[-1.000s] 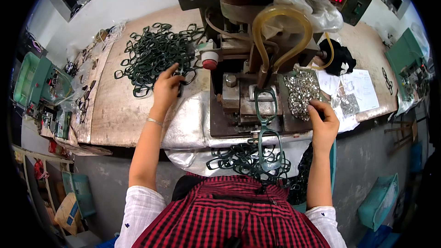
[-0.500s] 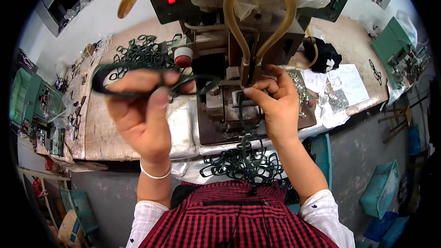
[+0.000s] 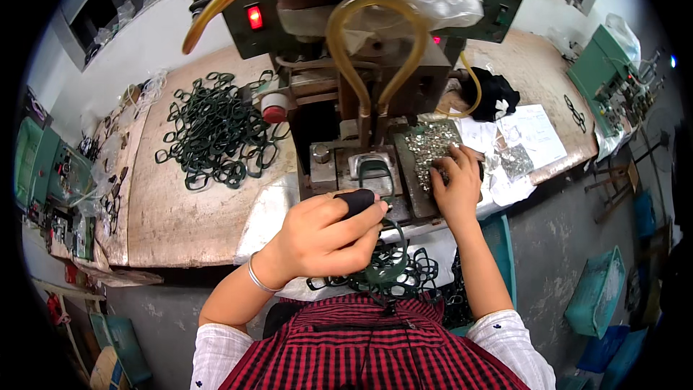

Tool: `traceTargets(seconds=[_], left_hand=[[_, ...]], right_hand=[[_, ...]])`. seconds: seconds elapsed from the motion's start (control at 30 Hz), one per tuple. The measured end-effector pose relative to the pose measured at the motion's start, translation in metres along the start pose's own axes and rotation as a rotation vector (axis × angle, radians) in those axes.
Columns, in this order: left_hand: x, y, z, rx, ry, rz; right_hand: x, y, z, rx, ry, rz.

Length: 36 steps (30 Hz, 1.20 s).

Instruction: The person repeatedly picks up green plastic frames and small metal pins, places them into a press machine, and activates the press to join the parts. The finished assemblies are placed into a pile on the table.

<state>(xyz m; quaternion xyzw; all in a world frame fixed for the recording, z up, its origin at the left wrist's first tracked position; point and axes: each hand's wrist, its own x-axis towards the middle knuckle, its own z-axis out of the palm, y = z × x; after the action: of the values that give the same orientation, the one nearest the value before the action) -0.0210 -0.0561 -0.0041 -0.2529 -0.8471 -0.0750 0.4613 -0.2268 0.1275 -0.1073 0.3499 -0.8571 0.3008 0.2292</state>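
Dark green eyeglass front point(image 3: 396, 244) hangs from my left hand point(image 3: 325, 237), pinched between thumb and fingers near its middle. Its upper rim sits at the metal fixture of the bench machine point(image 3: 354, 186), and the lower rim hangs toward my lap. A black cover point(image 3: 355, 204) wraps one finger of that hand. On the right, my right hand point(image 3: 460, 182) rests its slightly bent, parted fingers on a tray of small shiny metal parts point(image 3: 427, 150). Nothing shows clearly between those fingertips.
A heap of dark green eyeglass fronts point(image 3: 216, 130) covers part of the left bench; more point(image 3: 415, 269) lie below the fixture. A looped yellowish tube point(image 3: 335, 36) hangs over the fixture, beside a red push button point(image 3: 274, 110). Papers point(image 3: 538, 137) and black cloth point(image 3: 497, 94) lie right.
My left hand has brought the eyeglass front from the left to the fixture. My right hand has left the fixture and moved right onto the small metal parts.
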Motion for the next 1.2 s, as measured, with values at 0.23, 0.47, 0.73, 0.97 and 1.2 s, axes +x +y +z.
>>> traceTargets(seconds=[0.23,0.47,0.73,0.97,1.2], left_hand=[[0.002,-0.002,0.010,-0.020,-0.075,0.017],[-0.012,0.001,0.027,-0.041,-0.126,-0.047],[-0.067,0.019,0.025,-0.021,-0.056,-0.423],[-0.123,-0.113,0.054,0.428,-0.137,-0.856],[-0.236,-0.178,0.011,0.890,-0.581,-1.230]], right_hand=[[0.012,0.009,-0.002,0.213,0.073,0.167],[-0.001,0.019,0.037,0.019,-0.007,-0.179],[-0.014,-0.003,0.006,0.971,0.297,0.581],[0.004,-0.015,0.016,0.917,0.241,0.469],[-0.007,-0.017,0.017,0.607,0.249,0.223]])
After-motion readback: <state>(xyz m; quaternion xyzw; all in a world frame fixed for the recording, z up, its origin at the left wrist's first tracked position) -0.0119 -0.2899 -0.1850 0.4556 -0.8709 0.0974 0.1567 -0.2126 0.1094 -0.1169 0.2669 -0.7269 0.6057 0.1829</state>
